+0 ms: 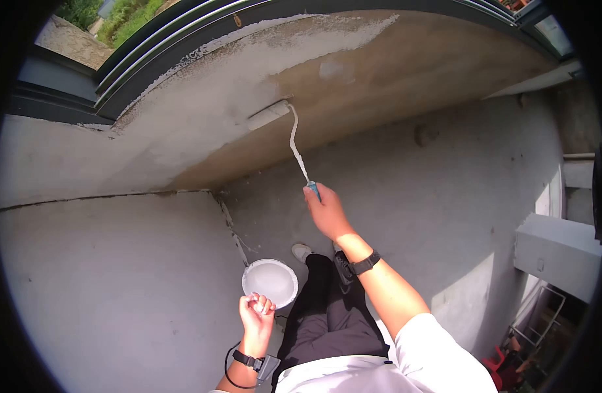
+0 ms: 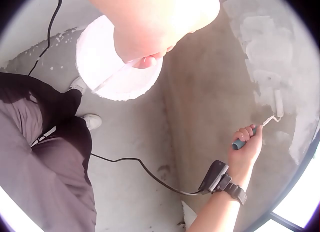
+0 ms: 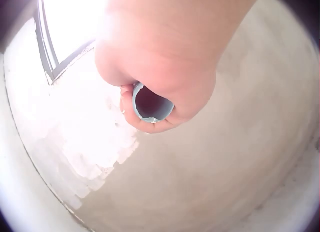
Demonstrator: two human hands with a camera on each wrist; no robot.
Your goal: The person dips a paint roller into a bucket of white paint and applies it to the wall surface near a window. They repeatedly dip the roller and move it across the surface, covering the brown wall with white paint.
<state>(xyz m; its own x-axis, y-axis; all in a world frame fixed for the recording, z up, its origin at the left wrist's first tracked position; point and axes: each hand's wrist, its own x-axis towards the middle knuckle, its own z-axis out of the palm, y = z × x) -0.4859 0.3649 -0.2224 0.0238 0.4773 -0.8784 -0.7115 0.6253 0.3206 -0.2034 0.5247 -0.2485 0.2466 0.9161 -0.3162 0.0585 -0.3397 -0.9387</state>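
Note:
My right hand (image 1: 330, 213) grips the blue handle (image 1: 315, 190) of a paint roller (image 1: 269, 116). The roller's sleeve lies against the wall under the window, at the edge between white paint and bare brown wall, and its bent frame is coated white. In the right wrist view, fingers curl round the handle, whose hollow end (image 3: 152, 106) faces the camera. Low in the head view, my left hand (image 1: 256, 309) has its fingers curled round the handle of a white bucket (image 1: 269, 278). That thin handle (image 2: 112, 78) crosses the bucket in the left wrist view.
The wall (image 1: 379, 72) carries white paint on its left and upper parts. A dark window frame (image 1: 176, 56) runs above it. To the right stand a grey box (image 1: 556, 252) and a red item (image 1: 504, 367). A black cable (image 2: 145, 167) trails from the right wrist device.

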